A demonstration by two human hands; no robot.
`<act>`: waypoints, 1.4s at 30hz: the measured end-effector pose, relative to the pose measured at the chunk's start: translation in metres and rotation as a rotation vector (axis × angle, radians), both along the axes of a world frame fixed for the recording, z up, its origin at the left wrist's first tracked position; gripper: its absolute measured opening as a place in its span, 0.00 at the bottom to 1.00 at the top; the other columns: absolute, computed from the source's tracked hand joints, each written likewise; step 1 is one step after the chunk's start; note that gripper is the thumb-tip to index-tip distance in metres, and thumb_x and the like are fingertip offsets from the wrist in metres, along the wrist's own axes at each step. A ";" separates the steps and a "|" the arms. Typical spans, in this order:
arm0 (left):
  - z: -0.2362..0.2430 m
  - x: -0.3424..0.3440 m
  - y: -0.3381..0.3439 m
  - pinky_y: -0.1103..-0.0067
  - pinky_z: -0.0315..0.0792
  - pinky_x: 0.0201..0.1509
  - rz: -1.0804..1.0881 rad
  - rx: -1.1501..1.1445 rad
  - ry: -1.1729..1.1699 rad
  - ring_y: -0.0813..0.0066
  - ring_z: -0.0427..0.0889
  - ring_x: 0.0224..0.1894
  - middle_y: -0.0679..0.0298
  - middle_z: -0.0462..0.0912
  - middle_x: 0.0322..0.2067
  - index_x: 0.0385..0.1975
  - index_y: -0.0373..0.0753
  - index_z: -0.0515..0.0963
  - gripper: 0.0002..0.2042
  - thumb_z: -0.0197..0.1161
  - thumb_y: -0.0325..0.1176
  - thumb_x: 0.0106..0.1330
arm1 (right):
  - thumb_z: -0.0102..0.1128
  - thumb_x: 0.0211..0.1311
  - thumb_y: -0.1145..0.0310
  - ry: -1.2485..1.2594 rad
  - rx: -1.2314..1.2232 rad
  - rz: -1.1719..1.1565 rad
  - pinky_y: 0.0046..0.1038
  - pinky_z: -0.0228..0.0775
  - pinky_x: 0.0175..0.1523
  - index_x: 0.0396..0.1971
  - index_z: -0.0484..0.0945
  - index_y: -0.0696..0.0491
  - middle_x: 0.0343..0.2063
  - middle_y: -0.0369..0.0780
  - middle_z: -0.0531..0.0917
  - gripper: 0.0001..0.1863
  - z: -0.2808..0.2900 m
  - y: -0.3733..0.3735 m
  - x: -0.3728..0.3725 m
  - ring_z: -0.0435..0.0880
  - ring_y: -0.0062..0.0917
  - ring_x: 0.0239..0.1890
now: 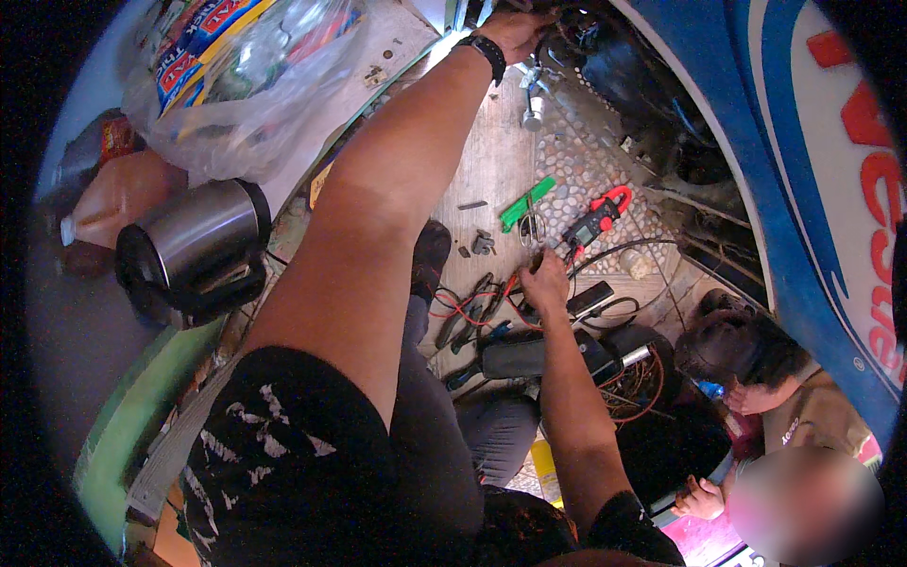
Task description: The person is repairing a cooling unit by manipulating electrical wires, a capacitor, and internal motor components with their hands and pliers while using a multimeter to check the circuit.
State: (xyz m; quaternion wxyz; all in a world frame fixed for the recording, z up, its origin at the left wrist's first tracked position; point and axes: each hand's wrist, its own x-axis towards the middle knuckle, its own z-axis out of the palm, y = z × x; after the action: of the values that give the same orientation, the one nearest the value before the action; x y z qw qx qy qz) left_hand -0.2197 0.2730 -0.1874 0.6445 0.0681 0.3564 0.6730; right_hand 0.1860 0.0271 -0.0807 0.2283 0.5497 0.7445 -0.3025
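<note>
My left hand (515, 36), with a black watch on its wrist, reaches far forward to dark parts inside the open machine compartment (624, 76). Its fingertips blend into those parts, so its grip is unclear. My right hand (545, 281) is low over the floor with its fingers drawn together; what they hold, if anything, is too small to make out. Just beyond it lie a red and dark clamp meter (590, 225), a pair of scissors (533, 225) and a green strip-like object (526, 204). Red test leads (455, 300) run beside the hand.
Left of my arm stand a steel electric kettle (194, 248), a plastic jug (128, 194) and a clear bag of packets (255, 85). A black tool pouch (543, 354) and coiled wires (638, 387) lie nearby. Another person's hand (699, 498) is at lower right, beside a blue panel (803, 189).
</note>
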 end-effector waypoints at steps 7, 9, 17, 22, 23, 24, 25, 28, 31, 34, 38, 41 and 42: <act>0.045 0.042 0.016 0.77 0.68 0.21 -0.155 -0.010 0.126 0.77 0.76 0.23 0.64 0.82 0.27 0.37 0.42 0.80 0.06 0.59 0.36 0.72 | 0.65 0.52 0.56 -0.041 0.054 -0.064 0.42 0.67 0.62 0.63 0.64 0.60 0.54 0.54 0.75 0.41 -0.002 0.003 0.014 0.74 0.47 0.58; 0.058 0.045 0.014 0.77 0.69 0.22 -0.111 0.014 0.107 0.76 0.77 0.24 0.64 0.82 0.29 0.39 0.42 0.79 0.06 0.59 0.36 0.72 | 0.65 0.52 0.55 -0.047 0.047 -0.053 0.41 0.67 0.62 0.64 0.64 0.60 0.56 0.53 0.74 0.41 -0.001 0.002 0.012 0.74 0.46 0.58; 0.095 0.067 0.017 0.76 0.74 0.26 0.017 0.129 0.008 0.74 0.81 0.30 0.63 0.84 0.34 0.45 0.43 0.78 0.07 0.59 0.35 0.71 | 0.68 0.51 0.61 0.022 0.119 -0.055 0.42 0.70 0.59 0.58 0.67 0.60 0.50 0.54 0.77 0.35 0.001 -0.001 0.010 0.77 0.48 0.54; 0.105 0.072 0.020 0.76 0.77 0.29 0.032 0.176 -0.034 0.72 0.83 0.33 0.63 0.84 0.38 0.49 0.44 0.78 0.10 0.59 0.35 0.71 | 0.69 0.50 0.62 0.025 0.134 -0.038 0.43 0.71 0.57 0.58 0.68 0.60 0.48 0.55 0.78 0.35 -0.004 -0.001 0.014 0.78 0.49 0.52; 0.106 0.072 0.020 0.76 0.77 0.29 0.035 0.183 -0.042 0.72 0.83 0.34 0.63 0.85 0.38 0.49 0.44 0.78 0.10 0.59 0.35 0.71 | 0.69 0.50 0.62 0.026 0.136 -0.039 0.43 0.71 0.57 0.58 0.68 0.60 0.48 0.55 0.78 0.36 -0.004 -0.002 0.014 0.78 0.49 0.51; 0.106 0.073 0.020 0.76 0.78 0.30 0.038 0.189 -0.048 0.71 0.84 0.34 0.63 0.85 0.39 0.50 0.44 0.78 0.11 0.59 0.35 0.71 | 0.69 0.50 0.62 0.027 0.138 -0.040 0.43 0.71 0.57 0.58 0.68 0.60 0.47 0.55 0.78 0.36 -0.005 -0.002 0.014 0.78 0.50 0.51; 0.107 0.073 0.020 0.75 0.78 0.30 0.041 0.198 -0.056 0.71 0.84 0.35 0.63 0.85 0.40 0.51 0.44 0.77 0.11 0.59 0.35 0.71 | 0.69 0.50 0.62 0.031 0.135 -0.041 0.43 0.71 0.57 0.58 0.68 0.60 0.48 0.55 0.78 0.36 -0.005 -0.002 0.015 0.78 0.50 0.51; 0.110 0.077 0.021 0.75 0.80 0.32 0.041 0.225 -0.072 0.70 0.85 0.37 0.63 0.85 0.42 0.53 0.45 0.77 0.13 0.59 0.35 0.71 | 0.69 0.50 0.62 0.046 0.133 -0.042 0.43 0.70 0.58 0.58 0.68 0.60 0.49 0.55 0.77 0.36 -0.005 -0.001 0.016 0.77 0.49 0.52; 0.110 0.077 0.022 0.74 0.81 0.35 0.053 0.229 -0.094 0.68 0.85 0.40 0.61 0.85 0.45 0.55 0.45 0.76 0.14 0.58 0.33 0.71 | 0.67 0.51 0.60 0.041 0.120 -0.035 0.41 0.68 0.61 0.60 0.66 0.61 0.52 0.54 0.76 0.37 -0.006 -0.002 0.015 0.75 0.47 0.56; 0.112 0.079 0.020 0.74 0.81 0.35 0.061 0.192 -0.057 0.68 0.85 0.40 0.61 0.85 0.45 0.55 0.44 0.76 0.15 0.58 0.34 0.71 | 0.65 0.54 0.57 -0.006 0.072 -0.041 0.39 0.64 0.65 0.62 0.65 0.61 0.56 0.53 0.74 0.38 -0.004 0.000 0.014 0.72 0.45 0.60; 0.115 0.081 0.017 0.73 0.81 0.36 0.072 0.152 -0.011 0.68 0.85 0.41 0.61 0.85 0.45 0.55 0.44 0.76 0.15 0.58 0.36 0.71 | 0.65 0.54 0.57 -0.005 0.059 -0.057 0.39 0.64 0.65 0.62 0.65 0.61 0.56 0.53 0.74 0.38 0.002 0.001 0.012 0.72 0.45 0.60; 0.117 0.082 0.014 0.73 0.80 0.37 0.079 0.122 0.032 0.67 0.85 0.41 0.61 0.85 0.45 0.55 0.44 0.76 0.15 0.58 0.37 0.71 | 0.66 0.53 0.60 0.024 0.093 -0.035 0.41 0.67 0.62 0.61 0.66 0.60 0.54 0.53 0.75 0.37 -0.001 0.001 0.013 0.74 0.47 0.57; 0.117 0.082 0.013 0.73 0.80 0.37 0.081 0.113 0.042 0.67 0.85 0.41 0.61 0.85 0.45 0.55 0.44 0.77 0.15 0.58 0.37 0.71 | 0.66 0.52 0.61 0.037 0.109 -0.022 0.42 0.68 0.61 0.60 0.67 0.60 0.52 0.53 0.76 0.36 -0.003 0.000 0.015 0.75 0.47 0.56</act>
State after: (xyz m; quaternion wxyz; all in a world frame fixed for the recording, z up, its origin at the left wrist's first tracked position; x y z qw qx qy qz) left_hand -0.1377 0.2864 -0.0702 0.6042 0.1041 0.3338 0.7160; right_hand 0.2009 0.0272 -0.0838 0.1810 0.5637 0.7579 -0.2741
